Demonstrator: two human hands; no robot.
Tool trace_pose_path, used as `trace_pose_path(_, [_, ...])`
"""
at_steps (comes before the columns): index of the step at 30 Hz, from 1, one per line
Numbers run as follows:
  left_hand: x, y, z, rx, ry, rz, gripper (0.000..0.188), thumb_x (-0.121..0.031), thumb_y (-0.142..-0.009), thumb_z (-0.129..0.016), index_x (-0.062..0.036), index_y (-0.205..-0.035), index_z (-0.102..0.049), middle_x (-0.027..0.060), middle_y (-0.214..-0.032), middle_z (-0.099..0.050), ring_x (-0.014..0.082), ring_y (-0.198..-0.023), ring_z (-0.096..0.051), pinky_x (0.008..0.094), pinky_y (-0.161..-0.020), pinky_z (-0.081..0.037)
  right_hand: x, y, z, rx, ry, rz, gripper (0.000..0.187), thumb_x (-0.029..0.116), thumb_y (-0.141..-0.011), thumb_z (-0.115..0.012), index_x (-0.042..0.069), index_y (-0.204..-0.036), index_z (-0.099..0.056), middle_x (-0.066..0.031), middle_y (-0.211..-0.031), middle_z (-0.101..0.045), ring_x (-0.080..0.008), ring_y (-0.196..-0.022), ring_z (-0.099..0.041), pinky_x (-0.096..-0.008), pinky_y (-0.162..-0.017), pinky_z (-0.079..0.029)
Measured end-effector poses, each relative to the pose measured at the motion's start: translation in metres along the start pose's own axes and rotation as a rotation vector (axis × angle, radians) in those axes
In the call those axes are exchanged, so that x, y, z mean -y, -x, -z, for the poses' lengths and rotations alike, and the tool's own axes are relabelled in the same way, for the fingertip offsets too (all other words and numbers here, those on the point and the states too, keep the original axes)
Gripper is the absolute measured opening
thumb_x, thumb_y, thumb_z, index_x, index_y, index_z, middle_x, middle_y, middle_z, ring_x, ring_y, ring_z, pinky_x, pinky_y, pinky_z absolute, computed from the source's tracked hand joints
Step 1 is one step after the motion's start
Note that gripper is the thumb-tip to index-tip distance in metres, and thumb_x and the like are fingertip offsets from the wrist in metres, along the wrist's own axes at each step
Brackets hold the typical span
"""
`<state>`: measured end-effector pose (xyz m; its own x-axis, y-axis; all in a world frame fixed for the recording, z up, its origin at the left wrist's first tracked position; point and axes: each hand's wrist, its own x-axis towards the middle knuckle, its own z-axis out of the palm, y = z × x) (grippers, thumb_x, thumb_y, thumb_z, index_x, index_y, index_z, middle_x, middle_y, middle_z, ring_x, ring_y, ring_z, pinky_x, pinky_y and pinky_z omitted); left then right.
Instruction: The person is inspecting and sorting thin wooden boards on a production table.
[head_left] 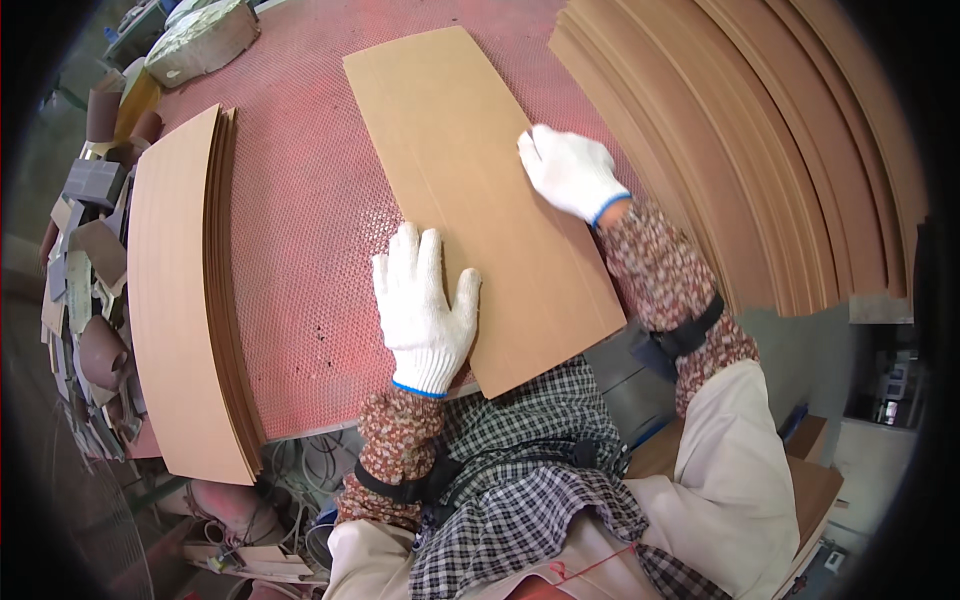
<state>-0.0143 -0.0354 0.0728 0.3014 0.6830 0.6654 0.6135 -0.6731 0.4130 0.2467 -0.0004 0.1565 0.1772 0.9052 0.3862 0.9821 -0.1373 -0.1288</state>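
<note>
Brown panel [470, 180]: one flat sheet, lying lengthwise on the red mesh-textured desk [310, 230], set at a slant, its near end reaching the front edge. Faint lines run along its face.

Left hand [428, 305]: gloved, back upward, fingers extended and slightly spread, thumb standing apart. It lies over the panel's left edge and has closed around nothing. Contact pressure cannot be determined.

Right hand [572, 172]: gloved, fingers curled at the panel's right edge. Whether they grip the edge or only rest against it cannot be confirmed; the inner side of the hand is hidden.

Status, as judged from the layout: handling of this one panel is in progress, since both hands are at it and it lies apart from other stock. A small stack of similar panels [180, 300] stands to the left; larger rows of brown sheets [690, 130] stand to the right. Which group is processed and which remains cannot be established. The panel belongs to neither pile at this point, so its placement appears outstanding.
</note>
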Motion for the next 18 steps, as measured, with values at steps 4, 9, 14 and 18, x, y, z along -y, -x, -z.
trace_pose_path(4, [-0.016,0.000,0.007,0.019,0.051,-0.038,0.068,-0.020,-0.087,-0.083,0.0023,-0.146,-0.058,0.0298,-0.154,-0.054,0.0460,-0.145,-0.051,0.0618,-0.126,-0.032,-0.010,-0.051,0.010,-0.045,0.050,-0.061,0.040,0.037,-0.109,-0.045,0.006,-0.113,-0.071,-0.0226,-0.107,-0.078,-0.0462,-0.101,-0.074,-0.0591,-0.085,-0.058])
trace_pose_path(9, [-0.015,0.019,-0.003,0.156,0.102,0.065,0.071,-0.020,-0.083,-0.086,0.0025,-0.145,-0.059,0.0307,-0.152,-0.055,0.0479,-0.142,-0.054,0.0634,-0.124,-0.034,-0.017,-0.110,-0.032,0.172,0.032,-0.142,0.045,0.041,-0.107,-0.045,0.009,-0.122,-0.074,-0.0215,-0.124,-0.076,-0.0471,-0.114,-0.071,-0.0582,-0.099,-0.056])
trace_pose_path(14, [0.012,0.006,-0.027,0.268,0.137,0.177,0.073,-0.018,-0.079,-0.087,0.0036,-0.143,-0.059,0.0319,-0.150,-0.056,0.0492,-0.141,-0.053,0.0637,-0.122,-0.035,-0.023,-0.200,-0.116,0.288,0.046,-0.126,0.048,0.042,-0.107,-0.044,0.009,-0.125,-0.074,-0.0214,-0.130,-0.074,-0.0465,-0.120,-0.070,-0.0575,-0.103,-0.054])
trace_pose_path(18, [0.021,-0.007,-0.040,0.318,0.151,0.233,0.075,-0.018,-0.075,-0.088,0.0043,-0.141,-0.059,0.0320,-0.149,-0.056,0.0490,-0.142,-0.053,0.0640,-0.121,-0.035,-0.026,-0.259,-0.156,0.359,0.057,-0.095,0.050,0.040,-0.106,-0.045,0.007,-0.130,-0.074,-0.0220,-0.135,-0.072,-0.0467,-0.125,-0.067,-0.0554,-0.108,-0.052])
